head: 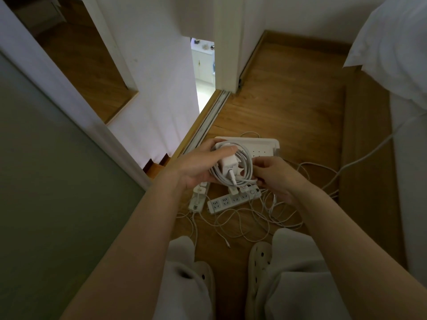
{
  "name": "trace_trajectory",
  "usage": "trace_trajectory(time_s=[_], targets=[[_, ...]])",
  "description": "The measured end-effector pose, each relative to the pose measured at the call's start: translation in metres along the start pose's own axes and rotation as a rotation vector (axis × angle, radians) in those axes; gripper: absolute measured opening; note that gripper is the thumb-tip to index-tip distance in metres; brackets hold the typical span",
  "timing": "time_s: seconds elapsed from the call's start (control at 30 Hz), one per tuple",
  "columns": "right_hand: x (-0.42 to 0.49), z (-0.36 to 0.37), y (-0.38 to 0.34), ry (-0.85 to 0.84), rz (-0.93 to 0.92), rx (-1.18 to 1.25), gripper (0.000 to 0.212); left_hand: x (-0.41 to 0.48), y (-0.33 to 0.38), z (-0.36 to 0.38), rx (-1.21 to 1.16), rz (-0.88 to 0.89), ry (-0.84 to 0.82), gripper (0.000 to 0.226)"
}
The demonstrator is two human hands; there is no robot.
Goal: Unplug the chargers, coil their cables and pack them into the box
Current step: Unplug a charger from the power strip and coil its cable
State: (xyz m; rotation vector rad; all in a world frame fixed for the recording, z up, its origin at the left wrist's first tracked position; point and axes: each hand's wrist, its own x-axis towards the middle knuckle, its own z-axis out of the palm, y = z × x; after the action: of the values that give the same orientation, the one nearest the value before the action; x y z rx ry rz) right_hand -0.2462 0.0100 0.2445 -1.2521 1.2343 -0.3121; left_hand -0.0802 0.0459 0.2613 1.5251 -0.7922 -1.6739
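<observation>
Head view: a smooth white charger (227,166), a small square block, sits inside its coiled cable (246,156), a round bundle of thin glossy loops. The left hand (198,166) grips block and coil together, with the thumb across the top. The right hand (275,179) pinches the right edge of the coil with curled fingers. Just behind lies the white plastic box (265,146) with rounded corners, on the wooden floor (288,107). Near it lie a long flat power strip (227,200) and loose tangled cables (242,225).
</observation>
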Motion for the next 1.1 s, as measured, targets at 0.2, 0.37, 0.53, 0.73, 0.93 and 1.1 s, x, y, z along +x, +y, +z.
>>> trace_trajectory(time_s=[0.2,0.37,0.53,0.73,0.93,1.1], targets=[[-0.009,-0.006,-0.008,-0.175,-0.057,0.189,0.02,0.002,-0.001,-0.001,-0.047,-0.036,-0.045,0.046],[-0.014,-0.005,-0.011,-0.185,-0.15,0.378,0.021,0.006,-0.002,0.01,-0.151,-0.024,-0.005,0.041],[-0.007,0.007,-0.002,-0.101,-0.019,0.595,0.023,0.014,-0.008,0.016,-0.066,0.055,0.193,0.031],[0.002,0.012,-0.002,-0.109,0.076,0.714,0.015,0.013,-0.016,0.019,0.007,0.166,0.279,0.026],[-0.009,0.015,-0.002,-0.141,0.106,0.817,0.017,0.02,-0.014,0.023,-0.094,-0.001,0.227,0.04],[-0.016,0.01,-0.005,-0.045,-0.047,0.562,0.033,0.023,-0.014,0.024,-0.115,0.049,0.333,0.035]])
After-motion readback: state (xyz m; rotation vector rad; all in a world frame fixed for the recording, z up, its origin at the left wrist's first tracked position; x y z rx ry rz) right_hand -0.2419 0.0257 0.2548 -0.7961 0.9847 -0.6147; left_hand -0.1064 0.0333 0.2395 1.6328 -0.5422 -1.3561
